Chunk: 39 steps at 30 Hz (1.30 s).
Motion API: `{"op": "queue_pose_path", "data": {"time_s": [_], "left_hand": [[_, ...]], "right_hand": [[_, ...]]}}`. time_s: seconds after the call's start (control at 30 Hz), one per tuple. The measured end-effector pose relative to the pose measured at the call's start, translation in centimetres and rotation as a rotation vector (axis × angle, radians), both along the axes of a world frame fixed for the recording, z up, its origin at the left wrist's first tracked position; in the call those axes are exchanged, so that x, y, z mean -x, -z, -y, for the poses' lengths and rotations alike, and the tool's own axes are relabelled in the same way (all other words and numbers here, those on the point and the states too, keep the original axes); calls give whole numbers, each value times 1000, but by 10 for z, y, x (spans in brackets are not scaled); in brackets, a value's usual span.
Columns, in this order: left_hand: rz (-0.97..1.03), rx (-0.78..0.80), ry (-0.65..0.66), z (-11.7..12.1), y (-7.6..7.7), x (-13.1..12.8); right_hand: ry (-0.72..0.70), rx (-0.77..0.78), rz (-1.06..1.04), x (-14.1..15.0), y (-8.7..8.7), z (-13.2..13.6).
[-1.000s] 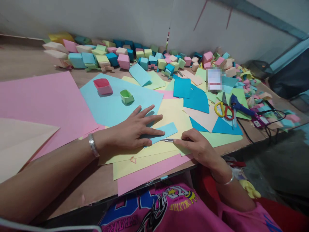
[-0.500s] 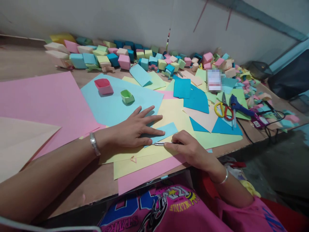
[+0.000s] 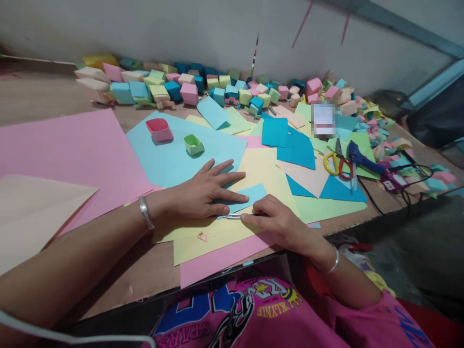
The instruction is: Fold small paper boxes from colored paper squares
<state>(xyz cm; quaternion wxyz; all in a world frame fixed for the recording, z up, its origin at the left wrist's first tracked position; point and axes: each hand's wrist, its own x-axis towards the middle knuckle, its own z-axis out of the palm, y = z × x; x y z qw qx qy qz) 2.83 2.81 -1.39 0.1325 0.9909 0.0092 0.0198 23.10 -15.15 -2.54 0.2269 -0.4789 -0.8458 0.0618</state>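
Note:
My left hand (image 3: 203, 193) lies flat with its fingers spread, pressing a small light blue piece of paper (image 3: 255, 195) onto yellow paper sheets (image 3: 266, 162). In my right hand (image 3: 277, 217) is a slim silver pointed tool (image 3: 235, 216), whose exact kind is hidden by the fingers. It lies along the lower edge of the blue paper, its tip pointing left below my left thumb. A tiny pink paper scrap (image 3: 202, 237) rests on the yellow sheet in front.
A pink paper box (image 3: 160, 130) and a green one (image 3: 194, 144) stand on a large blue sheet (image 3: 145, 154). Scissors (image 3: 339, 162) and a blue glue gun (image 3: 364, 158) with a cord lie at right. Several folded paper blocks (image 3: 189, 94) line the wall.
My right hand and the silver tool have slid a little left along the blue paper's edge. My left hand stays in place on the paper, and the view has shifted slightly.

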Motion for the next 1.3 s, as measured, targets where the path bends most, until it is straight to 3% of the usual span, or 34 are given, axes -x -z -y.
{"op": "queue_pose_path", "data": {"time_s": [0.13, 0.43, 0.53, 0.67, 0.8, 0.9, 1.2, 1.3], "left_hand": [[7, -13, 2, -1, -1, 0], [-34, -15, -10, 1, -1, 2], [-8, -25, -20, 4, -6, 1], [74, -40, -54, 14, -11, -3], [113, -56, -255, 33, -11, -9], [100, -100, -327, 42, -10, -11], [231, 41, -319, 35, 0, -11], [320, 22, -306, 33, 0, -10]], "right_hand": [[2, -20, 3, -1, 2, 1], [-59, 119, -123, -6, -8, 21], [38, 86, -255, -16, -10, 31], [368, -34, -403, -31, -9, 43], [570, -128, -440, -37, -1, 47], [615, -151, -407, -36, 5, 45], [662, -173, -407, -33, 9, 46], [645, -189, -412, -31, 9, 46]]}}
